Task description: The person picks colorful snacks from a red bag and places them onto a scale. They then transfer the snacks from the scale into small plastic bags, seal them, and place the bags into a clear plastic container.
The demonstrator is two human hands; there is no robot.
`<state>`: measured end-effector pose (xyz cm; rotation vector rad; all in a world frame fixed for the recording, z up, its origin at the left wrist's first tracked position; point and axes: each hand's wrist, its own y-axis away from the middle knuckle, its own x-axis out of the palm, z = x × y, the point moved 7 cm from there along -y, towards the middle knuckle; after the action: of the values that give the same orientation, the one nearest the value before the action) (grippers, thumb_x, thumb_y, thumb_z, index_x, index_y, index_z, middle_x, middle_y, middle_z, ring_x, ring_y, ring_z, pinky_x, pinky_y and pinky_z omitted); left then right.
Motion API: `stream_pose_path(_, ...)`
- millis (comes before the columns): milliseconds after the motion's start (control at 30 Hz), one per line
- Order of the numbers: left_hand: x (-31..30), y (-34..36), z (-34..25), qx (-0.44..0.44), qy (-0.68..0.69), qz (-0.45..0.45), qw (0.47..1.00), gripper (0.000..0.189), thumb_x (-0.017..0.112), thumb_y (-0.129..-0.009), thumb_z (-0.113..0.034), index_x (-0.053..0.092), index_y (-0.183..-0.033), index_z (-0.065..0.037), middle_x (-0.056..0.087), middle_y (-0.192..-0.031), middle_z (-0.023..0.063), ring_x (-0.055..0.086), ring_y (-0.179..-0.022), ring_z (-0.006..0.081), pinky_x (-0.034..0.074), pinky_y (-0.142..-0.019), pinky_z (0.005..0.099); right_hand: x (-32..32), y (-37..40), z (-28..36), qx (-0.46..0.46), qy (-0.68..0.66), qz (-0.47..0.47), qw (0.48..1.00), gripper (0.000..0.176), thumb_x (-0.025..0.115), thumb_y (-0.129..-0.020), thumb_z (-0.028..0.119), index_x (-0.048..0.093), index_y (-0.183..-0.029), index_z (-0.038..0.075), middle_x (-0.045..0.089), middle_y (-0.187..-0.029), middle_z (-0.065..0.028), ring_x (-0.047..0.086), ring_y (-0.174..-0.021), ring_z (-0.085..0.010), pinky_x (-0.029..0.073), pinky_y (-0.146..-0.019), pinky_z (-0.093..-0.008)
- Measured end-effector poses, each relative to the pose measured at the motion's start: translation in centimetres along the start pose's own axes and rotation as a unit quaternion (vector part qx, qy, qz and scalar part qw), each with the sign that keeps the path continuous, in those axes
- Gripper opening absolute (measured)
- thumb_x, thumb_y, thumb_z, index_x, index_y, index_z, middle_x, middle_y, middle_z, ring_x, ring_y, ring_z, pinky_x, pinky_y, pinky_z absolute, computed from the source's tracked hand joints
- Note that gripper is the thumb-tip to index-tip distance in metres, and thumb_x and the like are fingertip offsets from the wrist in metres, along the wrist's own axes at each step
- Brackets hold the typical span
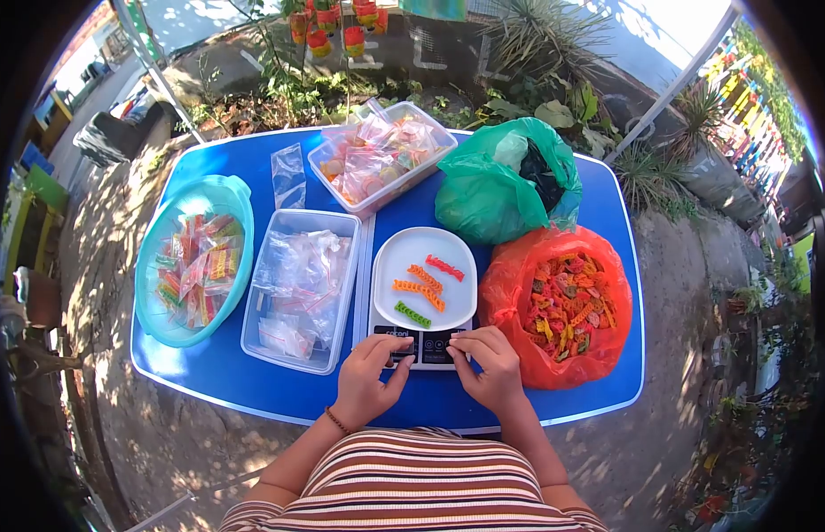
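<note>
A white kitchen scale [419, 361] with a dark front panel stands at the table's near edge. On its white square plate [400, 255] lie several corkscrew-shaped pieces: a pinkish-red spiral [444, 268], orange spirals [420, 288] and a green spiral [412, 313]. My left hand [368, 377] rests at the panel's left side, fingers stretched over it and thumb apart. At the panel's right side is my right hand [490, 365], its fingertips on the edge and its thumb a little apart from them. I see nothing held in either hand.
A red bag of colourful spiral pieces [569, 306] sits right of the scale, a green plastic bag [501, 199] behind it. Left are a tub of clear bags [315, 266] and a turquoise basin of filled packets [200, 270]. Another tub of packets [381, 155] stands at the back.
</note>
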<state>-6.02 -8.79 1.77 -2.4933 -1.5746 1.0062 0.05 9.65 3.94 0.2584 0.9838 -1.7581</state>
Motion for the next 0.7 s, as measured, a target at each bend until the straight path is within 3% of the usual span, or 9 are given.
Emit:
stream_pose_path(233,0.1,-0.1,0.2,-0.004,0.000,-0.005,1.000,0.030,0.078,-0.085,-0.004,0.070,-0.114,-0.004,0.070,-0.102,0.0107,0.063,-0.071,0.0180,0.054,-0.066,0.0289,2.1,-4.5,0.1,-0.011,0.074,0.023,0.997,0.015,0.076,-0.081,0.001,0.075,-0.096,0.000,0.069,-0.104,-0.0114,0.064,-0.088,-0.0290,0.054,-0.077,-0.0387)
stream_pose_path(433,-0.5,0.0,0.0,-0.014,0.004,-0.013,1.000,0.029,0.078,-0.084,-0.002,0.071,-0.113,-0.003,0.069,-0.099,0.0110,0.061,-0.070,0.0178,0.053,-0.066,0.0294,5.6,-7.6,-0.3,-0.044,0.126,0.036,0.990,0.016,0.076,-0.083,0.008,0.075,-0.097,0.001,0.064,-0.111,-0.0105,0.061,-0.088,-0.0299,0.052,-0.084,-0.0420)
stream_pose_path(533,-0.7,0.3,0.4,-0.025,0.007,-0.015,1.000,0.030,0.077,-0.084,-0.001,0.071,-0.113,-0.003,0.069,-0.099,0.0113,0.060,-0.069,0.0179,0.053,-0.066,0.0291,7.3,-8.0,-0.6,-0.049,0.170,0.062,0.982,0.011,0.074,-0.081,0.007,0.071,-0.090,0.001,0.064,-0.111,-0.0142,0.062,-0.098,-0.0314,0.053,-0.086,-0.0414)
stream_pose_path(633,-0.7,0.3,0.5,-0.018,-0.001,-0.018,1.000,0.030,0.078,-0.083,-0.001,0.071,-0.113,-0.002,0.069,-0.101,0.0107,0.063,-0.072,0.0175,0.053,-0.067,0.0287,5.4,-7.7,1.1,-0.071,0.111,-0.025,0.991,0.011,0.073,-0.084,0.005,0.072,-0.093,0.000,0.066,-0.104,-0.0134,0.065,-0.095,-0.0305,0.054,-0.082,-0.0408)
stream_pose_path(700,-0.4,0.1,-0.1,0.001,-0.025,-0.017,1.000,0.032,0.078,-0.083,-0.002,0.071,-0.114,-0.003,0.069,-0.104,0.0103,0.065,-0.079,0.0198,0.054,-0.070,0.0304,4.0,-6.5,1.6,-0.043,0.076,-0.022,0.996,0.012,0.073,-0.085,0.005,0.072,-0.095,-0.001,0.067,-0.098,-0.0126,0.066,-0.090,-0.0298,0.055,-0.078,-0.0400)
